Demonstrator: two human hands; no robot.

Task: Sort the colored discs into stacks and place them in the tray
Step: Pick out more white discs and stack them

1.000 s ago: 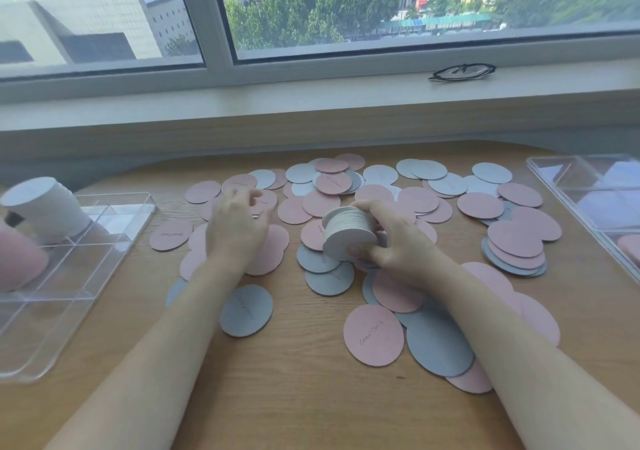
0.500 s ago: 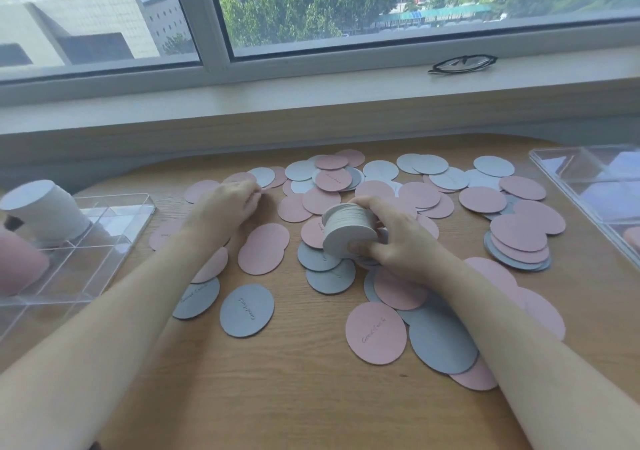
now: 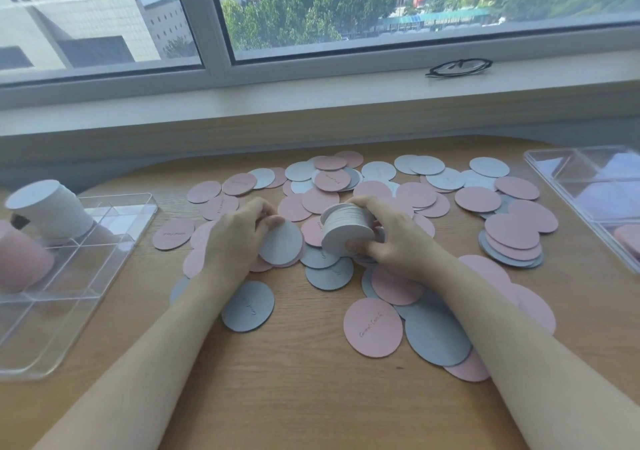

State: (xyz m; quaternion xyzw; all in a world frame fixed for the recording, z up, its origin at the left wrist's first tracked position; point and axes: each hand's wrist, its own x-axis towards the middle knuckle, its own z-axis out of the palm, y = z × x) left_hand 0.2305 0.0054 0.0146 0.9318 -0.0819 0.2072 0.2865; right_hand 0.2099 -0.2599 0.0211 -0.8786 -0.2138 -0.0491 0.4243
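Since half a second ago the left hand (image 3: 239, 238) has lifted one flat grey round card disc (image 3: 281, 243), pinched at its rim. It lies just left of the white disc stack (image 3: 347, 229), which the right hand (image 3: 391, 238) grips on edge, face toward the disc.

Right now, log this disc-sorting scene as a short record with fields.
left hand: holds one white disc next to the stack
right hand: grips a white stack tilted on its side
loose discs: pink, grey and white, scattered and overlapping on the table
left tray: clear, divided; holds a finished white stack and a pink stack
right tray: clear, partly out of frame
windowsill: glasses
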